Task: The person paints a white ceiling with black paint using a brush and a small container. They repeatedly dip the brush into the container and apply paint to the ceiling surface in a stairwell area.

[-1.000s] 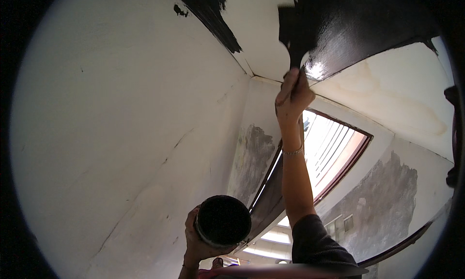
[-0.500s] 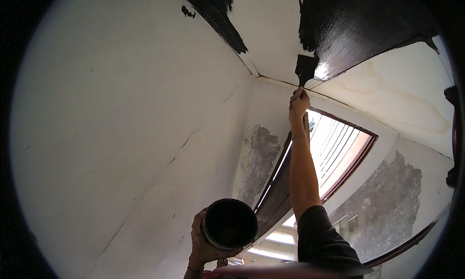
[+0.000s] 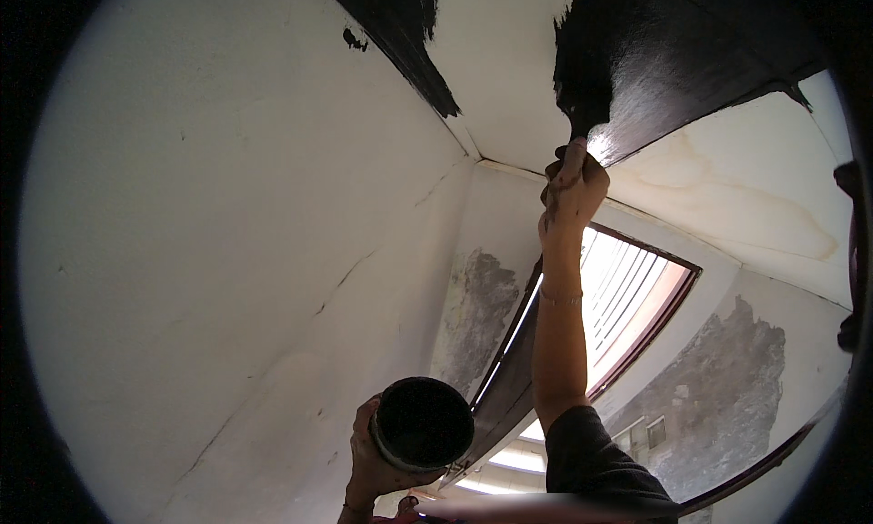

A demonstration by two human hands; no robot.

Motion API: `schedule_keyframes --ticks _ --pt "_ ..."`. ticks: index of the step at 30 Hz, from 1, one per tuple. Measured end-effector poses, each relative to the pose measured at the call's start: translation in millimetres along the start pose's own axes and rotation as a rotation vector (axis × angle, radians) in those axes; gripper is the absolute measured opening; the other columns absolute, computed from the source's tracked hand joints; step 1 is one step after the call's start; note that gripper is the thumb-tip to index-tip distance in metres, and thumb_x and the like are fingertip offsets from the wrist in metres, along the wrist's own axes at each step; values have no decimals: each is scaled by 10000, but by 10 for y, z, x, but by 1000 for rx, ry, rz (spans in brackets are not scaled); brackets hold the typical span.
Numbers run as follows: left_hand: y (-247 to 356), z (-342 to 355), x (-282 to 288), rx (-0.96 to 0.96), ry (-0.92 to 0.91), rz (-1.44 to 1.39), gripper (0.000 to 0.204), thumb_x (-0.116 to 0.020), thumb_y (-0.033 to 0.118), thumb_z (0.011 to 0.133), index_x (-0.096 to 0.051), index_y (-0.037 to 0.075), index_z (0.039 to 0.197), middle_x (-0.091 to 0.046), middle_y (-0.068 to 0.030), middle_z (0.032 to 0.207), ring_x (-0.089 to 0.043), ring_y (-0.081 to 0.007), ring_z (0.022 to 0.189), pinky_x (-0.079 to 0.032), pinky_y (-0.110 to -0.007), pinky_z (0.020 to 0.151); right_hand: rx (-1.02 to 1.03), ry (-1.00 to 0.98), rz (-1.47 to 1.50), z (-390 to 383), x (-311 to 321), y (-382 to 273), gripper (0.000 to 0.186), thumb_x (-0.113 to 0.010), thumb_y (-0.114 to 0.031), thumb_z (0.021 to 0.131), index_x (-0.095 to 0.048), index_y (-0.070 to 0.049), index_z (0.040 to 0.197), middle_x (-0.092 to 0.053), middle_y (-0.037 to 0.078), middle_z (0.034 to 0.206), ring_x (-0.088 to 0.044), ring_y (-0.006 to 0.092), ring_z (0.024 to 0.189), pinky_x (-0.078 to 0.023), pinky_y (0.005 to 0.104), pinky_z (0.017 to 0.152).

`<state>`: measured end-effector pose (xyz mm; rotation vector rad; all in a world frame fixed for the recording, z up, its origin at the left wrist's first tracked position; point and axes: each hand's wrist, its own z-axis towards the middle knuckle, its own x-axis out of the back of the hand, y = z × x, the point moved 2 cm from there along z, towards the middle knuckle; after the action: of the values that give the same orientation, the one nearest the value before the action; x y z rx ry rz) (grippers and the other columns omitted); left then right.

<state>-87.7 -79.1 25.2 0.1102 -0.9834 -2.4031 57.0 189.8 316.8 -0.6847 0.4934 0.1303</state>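
Note:
Overhead, my right hand [image 3: 575,192] is closed around the handle of a wide flat paintbrush [image 3: 586,115]. Its dark bristles lie against the left edge of a glossy black painted patch [image 3: 677,65] on the white ceiling, and the outline of the brush head merges with the paint. Low in the view, my left hand [image 3: 368,460] grips a round paint pot [image 3: 424,424] from its left side and underneath. The inside of the pot looks black; the paint level cannot be made out. Dark smears mark the back of my right hand.
A second black strip [image 3: 396,42] runs along the ceiling edge above the cracked white wall [image 3: 227,251]. Below my right arm is a barred window [image 3: 627,288] with a dark frame. Grey bare patches [image 3: 727,388] show on the walls, and a brownish stain [image 3: 755,188] marks the ceiling.
My right hand has moved the paintbrush up from the white strip near the ceiling edge onto the black patch's left edge. My left hand still holds the pot, slightly lower left in view.

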Motion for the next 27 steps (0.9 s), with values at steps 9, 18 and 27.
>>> schedule_keyframes --ticks 9,18,27 --pt "-17 59 -56 -52 -68 -29 1382 -1033 357 414 -160 69 1445 -446 -195 1413 -496 -332 1303 -421 -485 1098 687 -39 -106 -336 -36 -737 443 -521 -280 1054 -531 -22 694 -405 -47 527 -330 12 477 -217 214 441" --pt "75 36 -92 -58 -45 69 1373 -1011 380 438 -166 97 1482 -453 -181 1386 -518 -332 1264 -423 -487 1059 507 51 -511 194 132 494 470 -503 -282 1040 -567 38 702 -502 141 517 -482 197 466 -390 355 474" --pt "-314 -95 -255 51 -98 306 1491 -984 466 448 -7 105 1514 -206 -185 1471 -329 -344 1362 -325 -507 1144 19 -502 -736 -1194 1428 271 430 -616 -266 983 -558 36 682 -454 114 520 -431 166 474 -356 350 474"
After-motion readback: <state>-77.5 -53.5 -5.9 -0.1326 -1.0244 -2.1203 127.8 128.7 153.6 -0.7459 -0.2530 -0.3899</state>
